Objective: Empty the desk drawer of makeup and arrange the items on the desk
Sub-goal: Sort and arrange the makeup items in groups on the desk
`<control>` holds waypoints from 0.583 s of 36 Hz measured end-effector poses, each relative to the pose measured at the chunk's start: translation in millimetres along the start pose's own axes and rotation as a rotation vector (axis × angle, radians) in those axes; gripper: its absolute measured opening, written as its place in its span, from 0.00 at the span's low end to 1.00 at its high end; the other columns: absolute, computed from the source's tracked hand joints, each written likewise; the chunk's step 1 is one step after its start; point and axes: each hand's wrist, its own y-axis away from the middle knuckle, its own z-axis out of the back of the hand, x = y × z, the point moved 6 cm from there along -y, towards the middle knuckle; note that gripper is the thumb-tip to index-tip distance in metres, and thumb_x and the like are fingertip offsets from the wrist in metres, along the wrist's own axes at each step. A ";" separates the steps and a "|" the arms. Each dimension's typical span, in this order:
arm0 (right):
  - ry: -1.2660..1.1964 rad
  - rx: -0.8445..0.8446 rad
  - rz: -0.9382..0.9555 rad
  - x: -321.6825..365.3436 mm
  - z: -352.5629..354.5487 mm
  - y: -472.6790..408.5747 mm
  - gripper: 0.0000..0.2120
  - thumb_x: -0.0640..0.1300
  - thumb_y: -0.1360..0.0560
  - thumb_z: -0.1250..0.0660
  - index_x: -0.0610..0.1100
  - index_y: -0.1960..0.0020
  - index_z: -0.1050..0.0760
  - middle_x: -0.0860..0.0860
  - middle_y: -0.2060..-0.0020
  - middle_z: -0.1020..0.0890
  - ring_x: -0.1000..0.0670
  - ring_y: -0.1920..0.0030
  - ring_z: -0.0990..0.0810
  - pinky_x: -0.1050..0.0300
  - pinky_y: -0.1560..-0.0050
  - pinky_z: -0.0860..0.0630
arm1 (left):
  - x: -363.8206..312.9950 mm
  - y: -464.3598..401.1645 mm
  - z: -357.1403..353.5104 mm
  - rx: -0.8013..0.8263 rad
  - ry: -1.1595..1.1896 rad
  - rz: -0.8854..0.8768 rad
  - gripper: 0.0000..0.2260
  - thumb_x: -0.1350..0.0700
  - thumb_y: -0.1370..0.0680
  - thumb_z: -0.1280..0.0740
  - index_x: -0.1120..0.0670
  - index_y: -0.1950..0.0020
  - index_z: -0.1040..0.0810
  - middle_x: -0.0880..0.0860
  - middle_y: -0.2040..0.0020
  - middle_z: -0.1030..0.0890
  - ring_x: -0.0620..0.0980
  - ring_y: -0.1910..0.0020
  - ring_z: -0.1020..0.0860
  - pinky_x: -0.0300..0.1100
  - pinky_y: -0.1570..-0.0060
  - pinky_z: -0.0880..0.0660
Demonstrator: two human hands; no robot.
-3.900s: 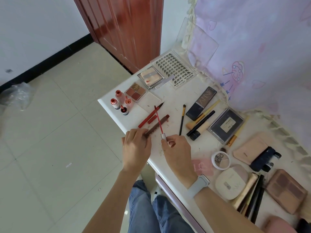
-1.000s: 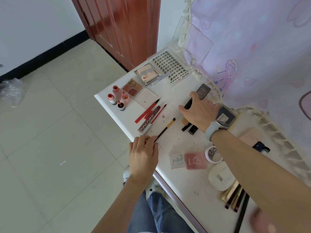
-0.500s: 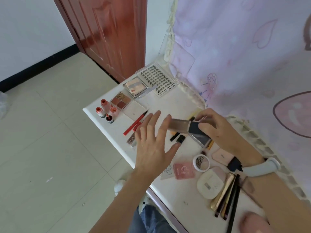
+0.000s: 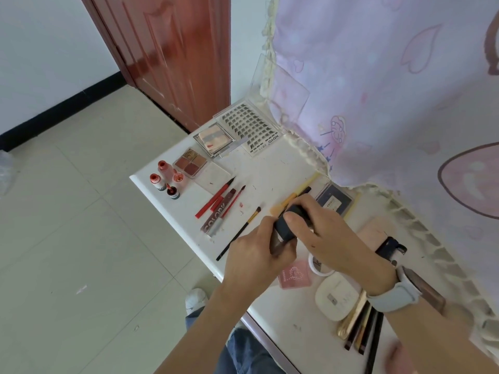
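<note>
White laminate, scuffed and speckled, makes up the desk [image 4: 272, 168], which runs from the frame's centre down to the lower right. Pale floor tiles [image 4: 67, 211] fill the left half, a dark red door [image 4: 172, 49] stands at upper centre, and a lilac curtain [image 4: 391, 90] with a frilled hem hangs over the desk's far edge on the right.

Makeup lies spread across the desk. Near the top sit a lash tray [image 4: 249, 128], a blush compact [image 4: 214, 139] and a four-pan eyeshadow palette [image 4: 191, 163]; four small red-capped bottles [image 4: 166, 179] stand at the left corner. Below them lie red lip pencils [image 4: 216, 197], a brown tube [image 4: 217, 214] and a thin black brush [image 4: 239, 233]. Toward the lower right are a pink packet [image 4: 294, 275], a white compact [image 4: 336, 298] and a bundle of gold and dark pens [image 4: 359, 327].

At frame centre, both hands meet above the desk on a dark rectangular case [image 4: 287, 225]. The left hand [image 4: 256, 257] curls its fingers around the case's lower end. The right hand [image 4: 324, 238], a pale blue watch band [image 4: 391, 298] on its wrist, grips the upper end, with the thumb pressed on the dark face. A yellow pencil [image 4: 297, 195] shows just behind the case.
</note>
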 end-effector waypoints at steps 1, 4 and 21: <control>-0.028 0.021 -0.010 -2.7 -1.3 0.1 0.12 0.60 0.25 0.45 0.51 0.52 0.33 0.56 0.68 0.26 0.59 0.67 0.26 0.66 0.67 0.33 | 1.6 0.6 -1.0 0.004 0.004 0.008 0.12 0.46 0.29 0.38 0.52 0.52 0.31 0.45 0.74 0.27 0.41 0.79 0.35 0.27 0.79 0.38; -0.071 0.065 -0.015 -6.7 -2.1 -0.2 0.06 0.53 0.21 0.44 0.50 0.51 0.35 0.55 0.69 0.28 0.60 0.69 0.28 0.68 0.67 0.33 | 3.6 0.8 -4.0 0.044 0.025 0.020 0.14 0.45 0.29 0.38 0.54 0.52 0.25 0.45 0.74 0.27 0.42 0.79 0.32 0.31 0.79 0.33; -0.604 -0.325 -0.113 -35.1 58.6 -16.9 0.08 0.40 0.20 0.43 0.50 0.48 0.28 0.51 0.63 0.23 0.56 0.69 0.28 0.66 0.66 0.29 | 38.3 3.0 0.2 0.218 0.421 0.516 0.19 0.46 0.26 0.32 0.39 0.39 0.36 0.45 0.62 0.24 0.40 0.72 0.26 0.38 0.68 0.27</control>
